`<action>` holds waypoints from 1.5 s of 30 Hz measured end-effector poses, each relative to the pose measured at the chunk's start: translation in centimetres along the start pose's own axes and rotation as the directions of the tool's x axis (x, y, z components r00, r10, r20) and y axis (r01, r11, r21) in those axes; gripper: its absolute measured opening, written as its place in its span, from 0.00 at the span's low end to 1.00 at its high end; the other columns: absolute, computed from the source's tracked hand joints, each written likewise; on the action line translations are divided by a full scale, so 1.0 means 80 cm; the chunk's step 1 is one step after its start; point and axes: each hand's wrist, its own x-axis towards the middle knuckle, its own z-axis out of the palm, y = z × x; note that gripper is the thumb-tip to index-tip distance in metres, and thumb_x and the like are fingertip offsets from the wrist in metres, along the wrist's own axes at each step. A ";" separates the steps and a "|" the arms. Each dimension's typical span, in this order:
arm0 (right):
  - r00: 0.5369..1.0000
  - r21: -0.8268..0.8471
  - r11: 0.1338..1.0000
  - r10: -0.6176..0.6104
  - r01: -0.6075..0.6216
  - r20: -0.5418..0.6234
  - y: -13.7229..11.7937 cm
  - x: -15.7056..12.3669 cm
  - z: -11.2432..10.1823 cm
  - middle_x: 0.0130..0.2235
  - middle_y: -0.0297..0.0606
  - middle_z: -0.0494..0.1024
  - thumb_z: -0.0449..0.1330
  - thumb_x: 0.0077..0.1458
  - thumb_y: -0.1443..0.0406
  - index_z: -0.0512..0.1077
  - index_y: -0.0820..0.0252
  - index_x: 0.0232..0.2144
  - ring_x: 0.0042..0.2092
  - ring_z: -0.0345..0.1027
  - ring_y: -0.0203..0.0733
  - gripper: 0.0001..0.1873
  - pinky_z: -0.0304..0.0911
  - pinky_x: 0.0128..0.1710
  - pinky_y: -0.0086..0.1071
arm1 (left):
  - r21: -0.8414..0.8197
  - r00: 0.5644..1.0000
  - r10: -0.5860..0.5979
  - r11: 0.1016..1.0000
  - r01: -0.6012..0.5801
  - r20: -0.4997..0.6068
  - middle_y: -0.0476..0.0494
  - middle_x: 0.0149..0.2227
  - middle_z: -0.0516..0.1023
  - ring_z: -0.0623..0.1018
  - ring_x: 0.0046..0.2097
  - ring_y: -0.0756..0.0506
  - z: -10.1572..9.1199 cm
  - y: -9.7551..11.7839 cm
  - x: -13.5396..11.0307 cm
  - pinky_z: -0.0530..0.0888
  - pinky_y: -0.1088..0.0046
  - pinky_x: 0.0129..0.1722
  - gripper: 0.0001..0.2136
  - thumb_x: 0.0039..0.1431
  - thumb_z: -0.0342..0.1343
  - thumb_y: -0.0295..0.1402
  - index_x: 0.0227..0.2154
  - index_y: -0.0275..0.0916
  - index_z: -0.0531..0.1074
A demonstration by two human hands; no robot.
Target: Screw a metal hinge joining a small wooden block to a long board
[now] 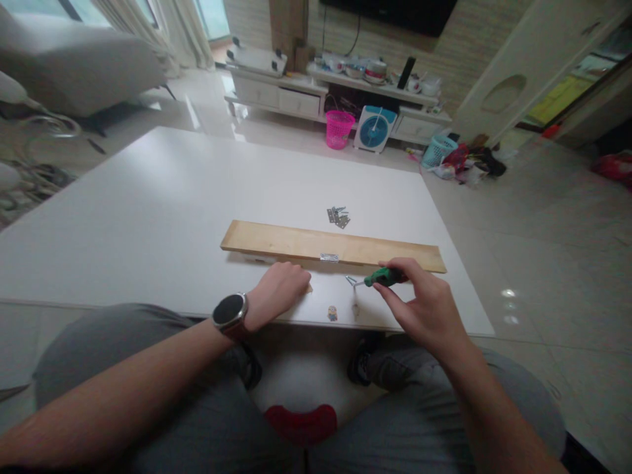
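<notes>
A long pale wooden board (276,240) lies across the white table (148,210), with a small metal hinge (328,257) at its near edge. My left hand (279,293), a dark watch on its wrist, rests closed on the table just in front of the board; something small and wood-coloured peeks out at its fingertips. My right hand (424,306) grips a green-handled screwdriver (382,276) lying almost level, its tip pointing left at a small metal piece (351,281) on the table.
Several loose hinges (338,216) lie beyond the board. Two small items (332,313) sit by the table's near edge. On the floor beyond stand a pink basket (338,128), a blue fan (375,128) and a low TV cabinet (296,99). A grey sofa (74,66) is at left.
</notes>
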 end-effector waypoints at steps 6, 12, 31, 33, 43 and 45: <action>1.000 0.011 1.000 0.009 -0.009 0.005 0.002 -0.001 0.002 0.42 0.40 0.88 0.67 0.66 0.61 0.76 0.53 0.48 0.41 0.85 0.48 0.10 0.78 0.41 0.39 | -0.005 1.000 0.006 1.000 -0.006 0.000 0.30 0.37 0.87 0.84 0.37 0.39 -0.003 0.001 -0.001 0.65 0.66 0.34 0.12 0.71 0.56 0.27 0.39 0.33 0.86; 1.000 -0.001 1.000 -0.005 0.005 -0.010 -0.004 -0.001 -0.002 0.44 0.40 0.89 0.66 0.66 0.63 0.76 0.53 0.49 0.42 0.85 0.47 0.10 0.79 0.41 0.39 | -0.003 0.999 -0.011 1.000 0.011 0.046 0.29 0.40 0.88 0.84 0.39 0.38 -0.009 0.004 -0.001 0.64 0.65 0.34 0.13 0.72 0.55 0.28 0.41 0.32 0.86; 0.976 -0.059 0.992 -0.120 0.111 -0.179 -0.024 -0.005 -0.016 0.47 0.41 0.89 0.70 0.64 0.65 0.75 0.53 0.56 0.44 0.87 0.49 0.19 0.83 0.45 0.43 | -0.001 0.999 -0.011 1.000 0.011 0.033 0.29 0.38 0.87 0.85 0.38 0.39 -0.006 0.002 -0.001 0.67 0.66 0.34 0.13 0.70 0.55 0.26 0.39 0.33 0.86; 0.975 -0.054 0.992 -0.121 0.113 -0.188 -0.024 -0.006 -0.015 0.48 0.41 0.89 0.70 0.64 0.65 0.75 0.53 0.56 0.44 0.87 0.49 0.19 0.83 0.46 0.43 | 0.013 0.999 -0.006 1.000 0.006 0.031 0.30 0.38 0.88 0.85 0.38 0.39 -0.006 0.002 -0.001 0.67 0.66 0.34 0.13 0.70 0.55 0.26 0.40 0.33 0.86; 0.974 -0.042 0.992 -0.127 0.121 -0.186 -0.028 -0.005 -0.017 0.46 0.41 0.89 0.69 0.64 0.66 0.75 0.53 0.56 0.43 0.86 0.48 0.19 0.82 0.45 0.43 | 0.010 1.000 0.001 1.000 -0.001 0.014 0.29 0.38 0.88 0.85 0.38 0.39 -0.004 0.001 -0.001 0.67 0.65 0.34 0.13 0.70 0.55 0.26 0.40 0.33 0.86; 0.974 -0.044 0.992 -0.128 0.122 -0.185 -0.028 -0.005 -0.018 0.46 0.40 0.89 0.69 0.63 0.66 0.75 0.53 0.56 0.42 0.86 0.48 0.19 0.82 0.45 0.43 | 0.001 1.000 -0.004 1.000 0.004 0.022 0.29 0.39 0.88 0.85 0.38 0.38 -0.004 0.001 -0.001 0.67 0.65 0.34 0.13 0.70 0.55 0.26 0.40 0.32 0.86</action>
